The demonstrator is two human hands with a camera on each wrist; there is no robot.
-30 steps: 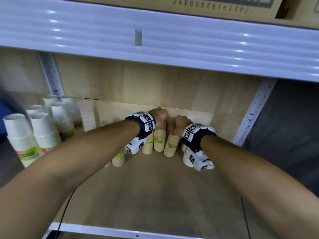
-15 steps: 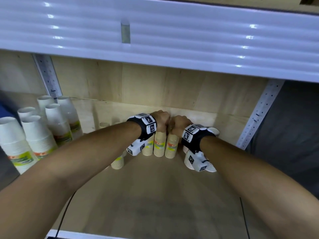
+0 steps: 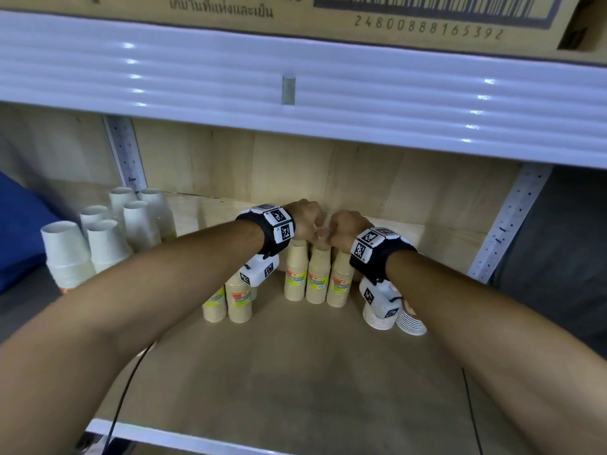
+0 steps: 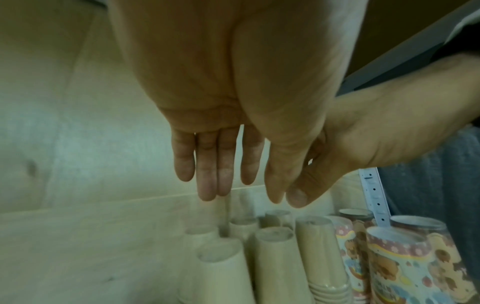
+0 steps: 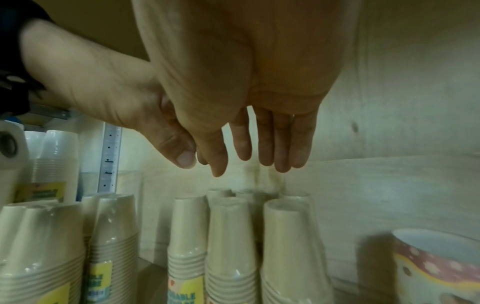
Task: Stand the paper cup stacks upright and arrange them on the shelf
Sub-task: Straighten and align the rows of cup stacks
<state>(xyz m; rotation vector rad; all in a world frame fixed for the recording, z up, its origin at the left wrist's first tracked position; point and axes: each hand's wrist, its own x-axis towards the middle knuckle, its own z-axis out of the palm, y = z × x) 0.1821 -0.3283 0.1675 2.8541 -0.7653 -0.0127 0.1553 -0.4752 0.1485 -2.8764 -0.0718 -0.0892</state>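
Observation:
Three brown paper cup stacks (image 3: 318, 277) stand upright, mouths down, side by side near the shelf's back wall. My left hand (image 3: 307, 221) and right hand (image 3: 346, 229) hover just over their tops, thumbs almost touching. In the left wrist view my left hand (image 4: 246, 164) has straight fingers pointing down above the stacks (image 4: 275, 257), holding nothing. The right wrist view shows my right hand (image 5: 244, 152) the same way over the stacks (image 5: 228, 236). Two more brown stacks (image 3: 230, 303) stand to the front left.
Several white cup stacks (image 3: 98, 244) stand at the left end of the wooden shelf (image 3: 312, 372). Printed cup stacks (image 3: 410, 320) sit under my right wrist. A white metal shelf edge (image 3: 295, 93) hangs low overhead, with a cardboard box on it.
My hands have drawn together over the brown stacks until the thumbs nearly meet. The stacks now stand closer side by side. The head view has shifted a little.

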